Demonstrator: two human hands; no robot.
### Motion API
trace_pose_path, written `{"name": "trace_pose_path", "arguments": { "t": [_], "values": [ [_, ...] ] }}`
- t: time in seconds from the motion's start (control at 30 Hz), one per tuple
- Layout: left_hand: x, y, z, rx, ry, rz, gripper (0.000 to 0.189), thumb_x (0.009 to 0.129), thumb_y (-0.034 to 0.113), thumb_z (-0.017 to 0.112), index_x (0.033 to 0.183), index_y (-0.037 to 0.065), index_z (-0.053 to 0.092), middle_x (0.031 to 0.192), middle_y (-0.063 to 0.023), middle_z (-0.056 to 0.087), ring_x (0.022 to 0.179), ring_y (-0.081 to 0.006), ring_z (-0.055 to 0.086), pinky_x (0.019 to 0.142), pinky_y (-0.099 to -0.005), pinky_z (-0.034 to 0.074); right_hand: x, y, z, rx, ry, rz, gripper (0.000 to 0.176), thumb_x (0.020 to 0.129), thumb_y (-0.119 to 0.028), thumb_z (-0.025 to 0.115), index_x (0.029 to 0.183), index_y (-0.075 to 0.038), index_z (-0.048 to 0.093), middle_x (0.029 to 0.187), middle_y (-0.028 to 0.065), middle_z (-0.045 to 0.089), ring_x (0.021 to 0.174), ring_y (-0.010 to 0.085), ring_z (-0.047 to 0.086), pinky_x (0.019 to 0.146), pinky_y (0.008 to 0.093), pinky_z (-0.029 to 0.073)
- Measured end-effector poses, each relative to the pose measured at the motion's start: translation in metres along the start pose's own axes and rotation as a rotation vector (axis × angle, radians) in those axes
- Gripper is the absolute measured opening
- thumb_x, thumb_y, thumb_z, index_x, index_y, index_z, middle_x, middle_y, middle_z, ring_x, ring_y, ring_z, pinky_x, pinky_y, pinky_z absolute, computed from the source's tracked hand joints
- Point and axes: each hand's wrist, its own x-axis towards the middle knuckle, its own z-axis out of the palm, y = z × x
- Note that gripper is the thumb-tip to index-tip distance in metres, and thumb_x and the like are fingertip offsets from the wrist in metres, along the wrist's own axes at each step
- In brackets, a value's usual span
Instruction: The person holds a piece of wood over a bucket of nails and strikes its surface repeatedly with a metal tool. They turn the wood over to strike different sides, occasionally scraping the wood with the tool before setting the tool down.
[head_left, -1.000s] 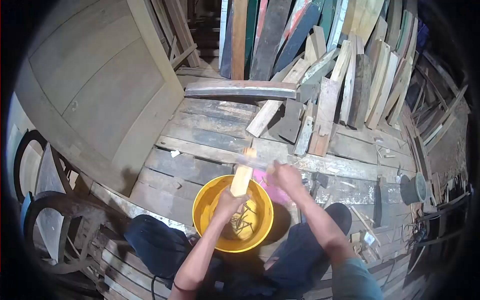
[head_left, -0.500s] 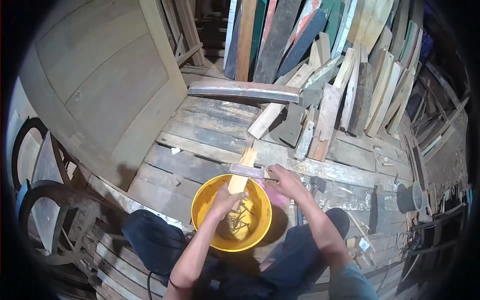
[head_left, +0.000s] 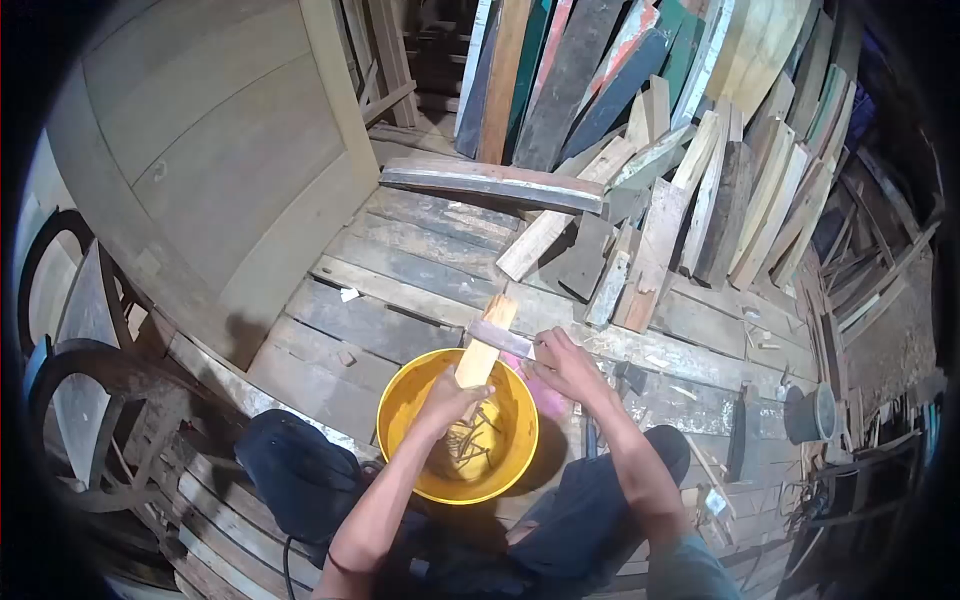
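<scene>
Item, one short, squared block of pale yellow wood (head_left: 479, 364), held above the round yellow plastic bucket (head_left: 516, 452), its lower end over the mouth and its upper end past the far rim. Item, left hand (head_left: 448, 402), clamped around the block's lower end, thumb and fingers on either side. Item, one flat, straight-edged bar of dull grey-mauve (head_left: 500, 338), metal or stone, I cannot tell which; it crosses the block's upper half. Item, right hand (head_left: 568, 368), fingers together on the bar's right end, off the wood and just beside it. Relation of note: the block's long axis runs from the left grip forward and a little to the right; the bar lies crosswise to it, sloping down towards the right hand. The left is the nearer hand, being on the wood; the right meets it only by way of the bar, whose exact contact I cannot make out. Within the bucket, a scatter of thin dark sticks or nails (head_left: 466, 441). Beside it, a bright pink piece (head_left: 545, 399), partly hidden. Underfoot, worn grey floorboards (head_left: 385, 318). Beyond, one long, thick plank with a pale stripe (head_left: 490, 185), lying flat near leaning rough offcuts (head_left: 655, 240).
</scene>
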Motion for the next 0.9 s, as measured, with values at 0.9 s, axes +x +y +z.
{"name": "trace_pose_path", "arguments": {
  "t": [0.9],
  "values": [
    [0.002, 0.017, -0.009, 0.097, -0.057, -0.098, 0.033, 0.081, 0.014, 0.076, 0.105, -0.003, 0.062, 0.077, -0.0059, 0.064, 0.059, -0.0133, 0.061, 0.050, -0.0287, 0.048, 0.006, 0.012, -0.017, 0.184, -0.171, 0.224, 0.044, 0.083, -0.033, 0.070, 0.122, -0.013, 0.065, 0.097, 0.0174, 0.070, 0.093, 0.0376, 0.066, 0.081, 0.0411, 0.052]
  ]
}}
